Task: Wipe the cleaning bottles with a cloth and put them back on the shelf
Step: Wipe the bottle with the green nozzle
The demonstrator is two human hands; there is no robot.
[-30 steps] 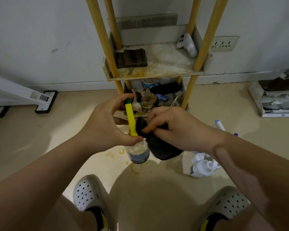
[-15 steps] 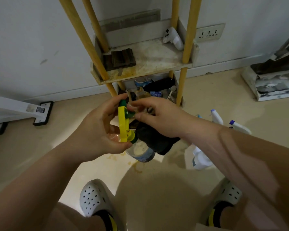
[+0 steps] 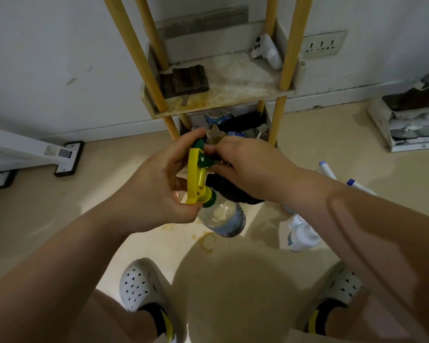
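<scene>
Before the stained shelf (image 3: pixel 233 78), a clear spray bottle (image 3: pixel 221 216) is gripped by the left hand (image 3: pixel 156 184). A crumpled black cloth (image 3: pixel 230 191) is clutched by the right hand (image 3: pixel 250 169).

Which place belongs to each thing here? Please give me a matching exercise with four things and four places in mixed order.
1. yellow-trigger spray bottle
2. black cloth
3. white controller
4. white bottle

A. on the floor near the right shoe
B. on the shelf, back right corner
C. gripped by the left hand
D. held under the right hand

Pairs: 1-C, 2-D, 3-B, 4-A.
</scene>
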